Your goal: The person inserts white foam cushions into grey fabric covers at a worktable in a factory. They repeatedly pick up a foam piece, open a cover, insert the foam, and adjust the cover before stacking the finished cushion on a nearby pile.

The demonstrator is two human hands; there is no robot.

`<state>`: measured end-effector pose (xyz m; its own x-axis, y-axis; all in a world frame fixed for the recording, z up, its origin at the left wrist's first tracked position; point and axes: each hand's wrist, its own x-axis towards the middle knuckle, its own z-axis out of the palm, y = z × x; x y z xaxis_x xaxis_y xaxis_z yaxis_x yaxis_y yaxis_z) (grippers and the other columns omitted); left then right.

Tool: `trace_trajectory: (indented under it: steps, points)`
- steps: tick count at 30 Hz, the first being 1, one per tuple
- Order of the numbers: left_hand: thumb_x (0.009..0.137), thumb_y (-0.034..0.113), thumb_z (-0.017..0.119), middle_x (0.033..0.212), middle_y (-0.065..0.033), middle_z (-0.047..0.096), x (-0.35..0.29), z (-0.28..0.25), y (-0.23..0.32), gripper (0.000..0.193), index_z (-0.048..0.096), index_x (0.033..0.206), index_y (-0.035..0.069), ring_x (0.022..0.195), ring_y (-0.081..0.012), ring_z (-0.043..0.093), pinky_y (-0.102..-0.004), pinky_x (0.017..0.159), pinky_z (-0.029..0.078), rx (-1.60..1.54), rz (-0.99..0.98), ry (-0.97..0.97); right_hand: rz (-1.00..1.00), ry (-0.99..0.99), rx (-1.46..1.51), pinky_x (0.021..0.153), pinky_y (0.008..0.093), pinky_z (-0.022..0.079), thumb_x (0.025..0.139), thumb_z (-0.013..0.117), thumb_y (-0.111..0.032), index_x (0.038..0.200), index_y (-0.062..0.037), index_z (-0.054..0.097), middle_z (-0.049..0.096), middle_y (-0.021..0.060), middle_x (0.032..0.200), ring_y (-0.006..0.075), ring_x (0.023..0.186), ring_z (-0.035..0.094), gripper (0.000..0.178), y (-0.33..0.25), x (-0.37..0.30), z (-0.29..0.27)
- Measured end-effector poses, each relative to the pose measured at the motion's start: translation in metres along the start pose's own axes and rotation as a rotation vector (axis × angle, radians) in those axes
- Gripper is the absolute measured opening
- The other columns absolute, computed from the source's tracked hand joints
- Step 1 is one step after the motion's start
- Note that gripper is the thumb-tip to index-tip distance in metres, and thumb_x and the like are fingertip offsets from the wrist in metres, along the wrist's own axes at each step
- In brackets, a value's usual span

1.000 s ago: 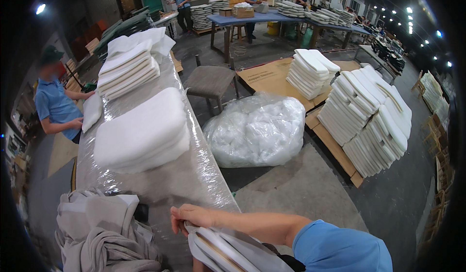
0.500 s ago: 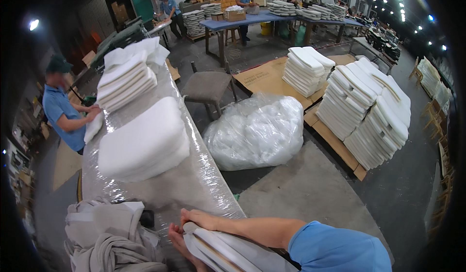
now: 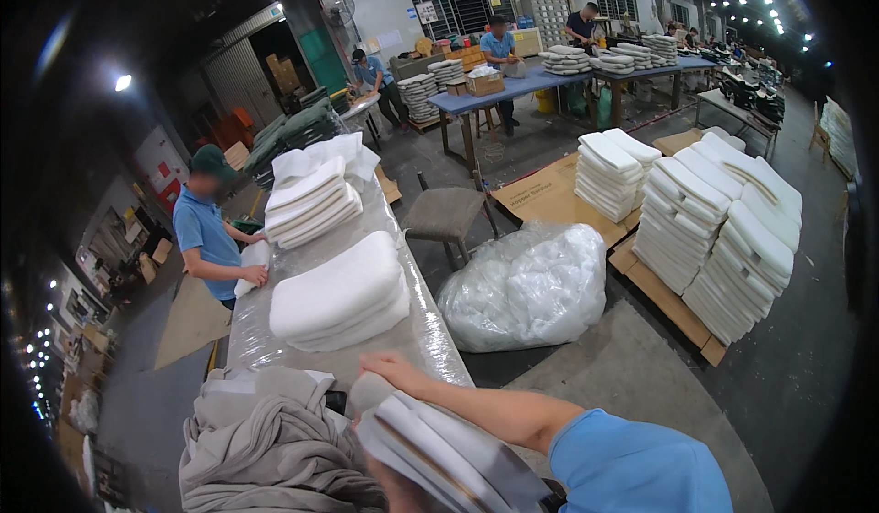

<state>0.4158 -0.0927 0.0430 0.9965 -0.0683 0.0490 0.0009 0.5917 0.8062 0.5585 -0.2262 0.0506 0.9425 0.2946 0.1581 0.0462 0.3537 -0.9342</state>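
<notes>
Workshop floor; long table under clear plastic film [image 3: 427,337], carrying a stack of thick white fluffy pads [image 3: 339,293] and a heaped pile of soft grey fabric [image 3: 275,444]. Clear plastic bag of white filling [image 3: 526,289] on the floor beside it.

Work piece: long white layered pad with a tan strip along its side and a rounded grey end [image 3: 430,435], slanting at the near table edge, right of the fabric pile. Right hand [image 3: 398,373] is on its grey end, fingers bent over the far side; can't tell if they pinch. Left hand [image 3: 396,487] is low at its left side, blurred and partly hidden; grip unclear.

Step in hand, my read: handling the piece at its grey end. Next move calls for a steady two-sided hold so the layers don't slip.

Vs half a second ago: hands met at the tip then; now the left is lower and more of the grey end shows. View has tilted up, showing more back wall.
</notes>
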Motion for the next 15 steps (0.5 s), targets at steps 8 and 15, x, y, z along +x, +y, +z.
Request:
trace_trajectory:
  steps: [8,15]
  points:
    - [0.105,0.024,0.062,0.114,-0.0203,0.069,-0.094,0.089,0.136,0.042,0.060,0.139,-0.001,0.099,-0.0304,0.067,-0.0436,0.084,0.051,0.703,0.088,-0.024,-0.589,0.097,-0.399,0.074,0.0375,0.050,0.104,0.062,-0.034,0.099,-0.0025,0.069,0.066,0.0130,0.087,0.0271,0.082,0.064,0.032,-0.132,-0.115,0.064]
    - [0.093,0.037,0.071,0.117,-0.0321,0.068,-0.128,0.208,0.192,0.068,0.051,0.142,-0.005,0.102,-0.0487,0.067,-0.0541,0.084,0.052,1.675,-0.416,-0.176,-0.659,0.007,-0.499,0.073,0.0444,0.052,0.102,0.062,-0.040,0.110,-0.0030,0.065,0.066,0.0163,0.091,0.0380,0.083,0.066,0.038,-0.143,-0.176,0.061]
